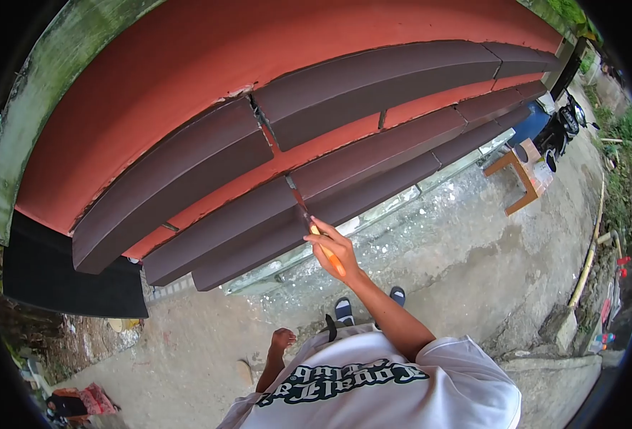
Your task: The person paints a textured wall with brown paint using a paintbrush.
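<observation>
Brush on the wall seam
The right hand (332,248) grips a brush (307,214), tip on a seam between brown bands (373,154) near the wall's (187,64) lower edge. The left hand (282,339) hangs low, its grip unclear.

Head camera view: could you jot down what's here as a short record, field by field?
Right hand: right hand grips an orange-handled brush, its tip up at a gap between the brown bands
Left hand: left hand hangs low beside the body; nothing visible in it
Wall: red-orange wall with raised dark bands across it
Ground: grey concrete ground
Further off: wooden stool and a parked motorcycle at the right
</observation>
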`<state>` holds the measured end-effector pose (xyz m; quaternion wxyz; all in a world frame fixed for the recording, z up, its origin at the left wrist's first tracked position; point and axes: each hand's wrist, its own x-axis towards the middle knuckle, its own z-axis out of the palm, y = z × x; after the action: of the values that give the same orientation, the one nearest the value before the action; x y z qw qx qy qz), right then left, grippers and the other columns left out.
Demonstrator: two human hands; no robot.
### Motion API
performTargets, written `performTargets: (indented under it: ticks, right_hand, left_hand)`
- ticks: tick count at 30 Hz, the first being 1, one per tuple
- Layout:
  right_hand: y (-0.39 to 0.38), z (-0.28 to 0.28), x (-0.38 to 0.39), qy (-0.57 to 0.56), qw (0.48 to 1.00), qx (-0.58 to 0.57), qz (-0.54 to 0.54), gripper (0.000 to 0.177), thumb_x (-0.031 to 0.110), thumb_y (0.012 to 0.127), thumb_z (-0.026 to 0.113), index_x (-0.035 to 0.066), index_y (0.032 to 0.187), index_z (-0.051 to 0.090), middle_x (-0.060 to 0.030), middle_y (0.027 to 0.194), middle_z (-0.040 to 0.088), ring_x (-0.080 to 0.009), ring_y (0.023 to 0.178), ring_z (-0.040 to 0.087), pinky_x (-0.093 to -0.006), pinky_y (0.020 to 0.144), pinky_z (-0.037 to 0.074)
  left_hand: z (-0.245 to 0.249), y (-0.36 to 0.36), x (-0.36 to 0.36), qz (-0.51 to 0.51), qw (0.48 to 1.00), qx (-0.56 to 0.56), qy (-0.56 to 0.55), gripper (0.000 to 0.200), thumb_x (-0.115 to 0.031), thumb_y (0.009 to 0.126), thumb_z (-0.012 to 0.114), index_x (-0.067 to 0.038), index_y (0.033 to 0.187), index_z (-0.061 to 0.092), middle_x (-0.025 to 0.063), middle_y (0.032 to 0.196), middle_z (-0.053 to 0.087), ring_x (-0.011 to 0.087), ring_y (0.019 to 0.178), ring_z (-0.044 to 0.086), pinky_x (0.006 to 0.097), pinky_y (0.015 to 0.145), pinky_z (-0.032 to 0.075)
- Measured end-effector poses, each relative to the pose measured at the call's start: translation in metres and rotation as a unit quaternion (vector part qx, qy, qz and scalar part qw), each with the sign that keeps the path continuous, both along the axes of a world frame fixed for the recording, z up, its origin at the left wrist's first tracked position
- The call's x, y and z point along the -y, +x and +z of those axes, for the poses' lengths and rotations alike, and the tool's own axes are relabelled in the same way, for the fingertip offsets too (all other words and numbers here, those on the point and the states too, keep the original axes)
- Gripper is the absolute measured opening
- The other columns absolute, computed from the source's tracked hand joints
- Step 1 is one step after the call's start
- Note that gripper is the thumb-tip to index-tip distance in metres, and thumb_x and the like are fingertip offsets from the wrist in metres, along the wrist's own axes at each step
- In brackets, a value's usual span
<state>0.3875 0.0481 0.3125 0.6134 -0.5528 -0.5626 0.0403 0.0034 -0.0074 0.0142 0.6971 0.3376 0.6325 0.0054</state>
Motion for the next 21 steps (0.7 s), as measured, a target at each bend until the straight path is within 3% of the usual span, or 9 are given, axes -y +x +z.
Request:
performTargets:
  ticks: [3,5,10,11,14,18,21]
  right_hand:
    - [0.029,-0.018,-0.002,0.000,0.999,0.013,-0.041,0.021,-0.006,0.085,0.063,0.003,0.098,0.077,-0.0249,0.133,0.063,-0.0329,0.120,0.066,-0.0367,0.094,0.055]
    - [0.073,-0.020,0.001,-0.006,0.994,0.037,-0.107,0.019,-0.002,0.089,0.061,0.004,0.100,0.076,-0.0267,0.136,0.060,-0.0380,0.122,0.064,-0.0409,0.098,0.054]
    - [0.129,-0.012,0.006,0.003,0.957,-0.073,-0.281,0.020,0.000,0.094,0.058,0.005,0.103,0.076,-0.0271,0.138,0.059,-0.0387,0.125,0.062,-0.0400,0.099,0.052]
    - [0.125,-0.014,0.002,-0.011,0.956,-0.103,-0.273,0.020,0.001,0.096,0.057,0.005,0.104,0.076,-0.0264,0.139,0.059,-0.0377,0.126,0.062,-0.0392,0.100,0.051]
    - [0.084,-0.024,-0.009,0.029,0.976,-0.017,-0.216,0.019,0.001,0.095,0.060,0.006,0.104,0.076,-0.0260,0.139,0.059,-0.0365,0.126,0.062,-0.0385,0.101,0.051]
    - [0.008,-0.011,-0.001,0.006,0.999,-0.053,0.011,0.019,-0.002,0.089,0.067,0.007,0.103,0.077,-0.0250,0.141,0.058,-0.0336,0.129,0.060,-0.0350,0.103,0.051]
    - [0.008,-0.029,-0.005,-0.026,0.998,-0.050,0.041,0.023,-0.003,0.086,0.068,0.007,0.105,0.077,-0.0239,0.141,0.059,-0.0331,0.127,0.062,-0.0335,0.100,0.053]
  left_hand:
    - [0.002,0.007,-0.005,-0.027,0.999,-0.028,0.013,0.023,-0.027,0.093,0.052,-0.009,0.099,0.064,0.0091,0.089,0.073,0.0213,0.077,0.070,0.0396,0.070,0.052]
    - [0.007,0.010,-0.010,-0.040,0.998,-0.035,0.029,0.023,-0.026,0.093,0.051,-0.009,0.099,0.064,0.0090,0.089,0.073,0.0211,0.077,0.070,0.0396,0.070,0.052]
    - [0.015,0.011,-0.019,-0.058,0.996,-0.042,0.047,0.022,-0.026,0.093,0.051,-0.010,0.099,0.064,0.0085,0.088,0.072,0.0210,0.078,0.071,0.0400,0.070,0.053]
    - [0.017,0.012,-0.021,-0.063,0.996,-0.049,0.050,0.022,-0.026,0.093,0.051,-0.010,0.099,0.064,0.0084,0.088,0.072,0.0210,0.078,0.071,0.0401,0.070,0.053]
    - [0.009,0.011,-0.023,-0.055,0.997,-0.039,0.024,0.022,-0.026,0.093,0.051,-0.010,0.099,0.064,0.0083,0.088,0.073,0.0208,0.078,0.071,0.0403,0.071,0.053]
    - [0.013,0.021,-0.023,-0.077,0.996,-0.046,0.022,0.021,-0.026,0.093,0.051,-0.010,0.099,0.064,0.0081,0.088,0.073,0.0205,0.078,0.071,0.0400,0.070,0.053]
    - [0.016,0.029,-0.027,-0.085,0.995,-0.047,0.027,0.021,-0.026,0.093,0.052,-0.010,0.099,0.064,0.0079,0.088,0.073,0.0201,0.078,0.071,0.0388,0.070,0.053]
